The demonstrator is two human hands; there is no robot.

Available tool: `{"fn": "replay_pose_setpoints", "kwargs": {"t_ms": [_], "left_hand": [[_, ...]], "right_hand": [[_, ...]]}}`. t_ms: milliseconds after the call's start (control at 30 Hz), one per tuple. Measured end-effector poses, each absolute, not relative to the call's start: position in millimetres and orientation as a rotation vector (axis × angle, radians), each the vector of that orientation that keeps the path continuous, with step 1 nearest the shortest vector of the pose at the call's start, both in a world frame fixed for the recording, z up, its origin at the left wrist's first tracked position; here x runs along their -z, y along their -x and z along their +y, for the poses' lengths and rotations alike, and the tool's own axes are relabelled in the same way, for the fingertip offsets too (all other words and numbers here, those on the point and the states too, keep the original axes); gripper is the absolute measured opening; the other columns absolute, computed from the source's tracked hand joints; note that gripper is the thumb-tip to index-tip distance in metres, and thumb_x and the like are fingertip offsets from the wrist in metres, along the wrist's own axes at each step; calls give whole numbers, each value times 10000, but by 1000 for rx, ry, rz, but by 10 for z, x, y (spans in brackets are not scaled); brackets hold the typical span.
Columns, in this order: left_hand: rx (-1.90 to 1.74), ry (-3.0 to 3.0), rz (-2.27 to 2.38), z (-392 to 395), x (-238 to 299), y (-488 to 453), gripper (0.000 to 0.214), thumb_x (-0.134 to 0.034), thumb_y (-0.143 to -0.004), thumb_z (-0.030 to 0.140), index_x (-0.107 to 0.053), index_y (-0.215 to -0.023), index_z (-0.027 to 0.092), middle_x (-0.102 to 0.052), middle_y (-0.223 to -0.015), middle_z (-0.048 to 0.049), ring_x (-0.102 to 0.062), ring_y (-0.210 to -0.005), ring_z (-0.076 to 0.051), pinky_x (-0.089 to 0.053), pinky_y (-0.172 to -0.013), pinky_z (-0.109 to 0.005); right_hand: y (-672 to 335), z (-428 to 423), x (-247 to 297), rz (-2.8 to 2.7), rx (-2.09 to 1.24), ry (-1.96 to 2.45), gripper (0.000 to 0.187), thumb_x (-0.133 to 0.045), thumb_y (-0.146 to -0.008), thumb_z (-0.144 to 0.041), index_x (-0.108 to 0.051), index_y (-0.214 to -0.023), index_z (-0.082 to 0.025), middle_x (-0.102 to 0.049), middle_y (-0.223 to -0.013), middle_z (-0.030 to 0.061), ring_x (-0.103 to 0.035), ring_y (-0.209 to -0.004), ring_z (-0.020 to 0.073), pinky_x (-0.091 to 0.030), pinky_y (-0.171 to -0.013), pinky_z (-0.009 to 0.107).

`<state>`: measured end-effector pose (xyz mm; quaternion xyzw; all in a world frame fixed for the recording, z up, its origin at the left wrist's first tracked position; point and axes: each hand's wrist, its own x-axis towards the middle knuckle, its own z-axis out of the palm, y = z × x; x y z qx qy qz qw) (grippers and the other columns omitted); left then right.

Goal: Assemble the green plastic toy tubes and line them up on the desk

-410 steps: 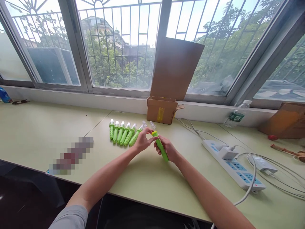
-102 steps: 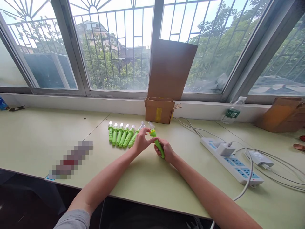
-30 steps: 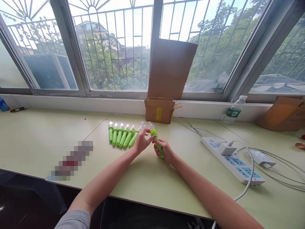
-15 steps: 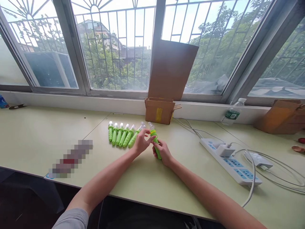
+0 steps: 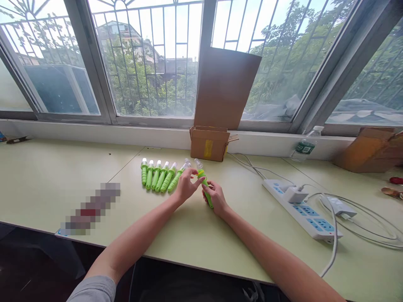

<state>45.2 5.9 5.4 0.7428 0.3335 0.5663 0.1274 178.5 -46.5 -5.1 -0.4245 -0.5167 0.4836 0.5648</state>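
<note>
My right hand (image 5: 216, 196) is wrapped round the lower part of a green handle with a clear tip (image 5: 205, 182), which leans away from me over the table. With thumb and fingers, my left hand (image 5: 186, 184) grips the same handle near its upper end, around a yellow band below the clear tip. Just left of my hands, several similar green handles (image 5: 156, 178) lie side by side in a row, their white or clear tips pointing toward the window. My left hand partly covers the nearest of them.
A small cardboard box (image 5: 201, 144) stands beyond my hands, against the window ledge. To the right lie a white power strip (image 5: 302, 212) and looping cables. A plastic bottle (image 5: 304, 147) and another cardboard box (image 5: 362, 153) are at the back right. A blurred item (image 5: 91, 209) lies left.
The view has shifted slightly. Both hands keep their hold on the green handle, with only a slight shift of the fingers near the yellow band.
</note>
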Motion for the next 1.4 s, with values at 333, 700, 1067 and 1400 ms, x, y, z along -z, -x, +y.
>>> {"fn": "replay_pose_setpoints", "kwargs": {"t_ms": [333, 700, 1067, 1400], "left_hand": [[-1610, -2216, 939, 62, -70, -450, 280, -620, -778, 430, -527, -906, 199, -600, -907, -39, -603, -831, -160, -576, -656, -319], [-1708, -2196, 959, 18, -64, -455, 226, -641, -775, 372, -524, -857, 197, -635, -1013, -68, -619, -913, -188, -557, -728, -364], [-1675, -2312, 966, 0, -127, -465, 219, -632, -778, 380, -525, -834, 197, -638, -959, -57, -612, -900, -186, -533, -724, -341], [-1653, -2304, 951, 1, -127, -471, 230, -625, -784, 388, -516, -831, 191, -638, -965, -57, -608, -895, -185, -535, -697, -331]], "right_hand": [[-1828, -452, 31, -1182, -1258, 985, 300, -598, -757, -467, -520, -806, -181, -510, -509, -36, -409, -352, 86, -288, -330, 207], [-1784, -492, 43, -1404, -847, 1126, 352, -513, -809, -528, -566, -768, -183, -540, -620, 6, -490, -483, 123, -378, -434, 240], [-1782, -512, 21, -1315, -996, 1089, 363, -512, -793, -539, -489, -671, -198, -470, -513, -36, -371, -386, 91, -266, -357, 234], [-1799, -520, 16, -1265, -1084, 1040, 345, -525, -788, -512, -474, -662, -195, -466, -506, -43, -346, -358, 76, -236, -336, 232]]}}
